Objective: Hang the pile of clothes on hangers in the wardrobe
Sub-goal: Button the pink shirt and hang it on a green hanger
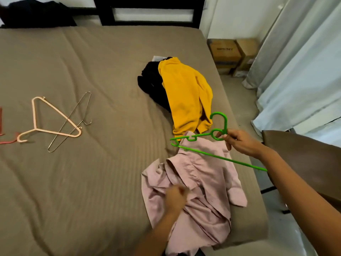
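A crumpled pink shirt (206,183) lies on the brown bed (88,182) near its right edge. My left hand (176,197) is blurred and grips the shirt's fabric near the collar. My right hand (239,143) pinches a green plastic hanger (217,134) at the base of its hook, holding it just above the shirt's top. Beyond them lie a yellow garment (186,93) and a black garment (153,82) in a small pile.
A peach plastic hanger (36,115) and a thin wire hanger (72,122) lie on the bed at the left, with a red hanger (3,139) at the frame's edge. Dark clothing (36,13) sits at the headboard. Cardboard boxes (232,56) and curtains (299,67) stand right of the bed.
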`<state>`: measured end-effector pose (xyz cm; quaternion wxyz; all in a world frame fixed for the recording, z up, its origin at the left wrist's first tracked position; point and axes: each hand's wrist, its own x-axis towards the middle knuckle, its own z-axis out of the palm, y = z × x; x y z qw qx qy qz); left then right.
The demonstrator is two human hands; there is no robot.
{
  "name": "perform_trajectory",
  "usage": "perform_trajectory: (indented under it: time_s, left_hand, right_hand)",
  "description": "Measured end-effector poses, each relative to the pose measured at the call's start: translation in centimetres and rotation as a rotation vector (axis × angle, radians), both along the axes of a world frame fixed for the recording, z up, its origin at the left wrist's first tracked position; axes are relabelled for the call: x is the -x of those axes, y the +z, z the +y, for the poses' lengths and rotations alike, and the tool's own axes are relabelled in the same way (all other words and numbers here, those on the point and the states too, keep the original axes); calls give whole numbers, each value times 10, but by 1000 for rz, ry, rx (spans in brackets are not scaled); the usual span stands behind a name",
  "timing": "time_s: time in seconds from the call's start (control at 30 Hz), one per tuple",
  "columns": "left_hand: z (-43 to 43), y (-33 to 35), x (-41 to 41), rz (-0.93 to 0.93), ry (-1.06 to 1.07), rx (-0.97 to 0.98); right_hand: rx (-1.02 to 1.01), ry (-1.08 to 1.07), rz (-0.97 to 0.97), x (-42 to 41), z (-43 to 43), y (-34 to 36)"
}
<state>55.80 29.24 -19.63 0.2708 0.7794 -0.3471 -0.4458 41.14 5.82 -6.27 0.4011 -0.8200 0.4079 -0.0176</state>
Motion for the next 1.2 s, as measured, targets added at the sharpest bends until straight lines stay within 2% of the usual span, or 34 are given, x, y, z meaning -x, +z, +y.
perform_trajectory:
  time_s: [0.03,0.1,0.33,0.43,0.6,0.7,0.8,0.93,1.0,1.1,1.2]
  left_hand:
    - [-5,-3,-18,-85,189,49]
    - [-18,-15,-48,-159,294,28]
    - [-51,-24,-64,-105,86,-87]
    - [-54,-32,-68,-88,126,-94]
    - [-74,-9,-79,-156,186,99]
    - [-91,21,-91,-155,128,184]
    - [-106,47,-102,-101,65,219]
    - [-112,78,-109,118,-6,215]
    - [-112,97,-111,143,-19,226]
    - [-110,123,-111,86,-47,222]
    - [-104,148,-106,288,-75,210]
  right_hand:
    - [-23,10,7,3,1,2]
    - [-70,20,12,7,4,6]
    - [-201,-4,55,24,14,8]
    - [-249,-10,73,30,22,-2]
    - [-195,-22,103,24,31,-10]
    - [-284,-35,65,14,32,-9]
    - [-359,-3,34,-2,37,-4]
    - [-90,-29,12,-25,47,-8]
    - [-124,-44,-85,-31,53,-6]
    - [-232,86,-115,-37,62,-5]
    - [-197,61,-271,-51,67,-5]
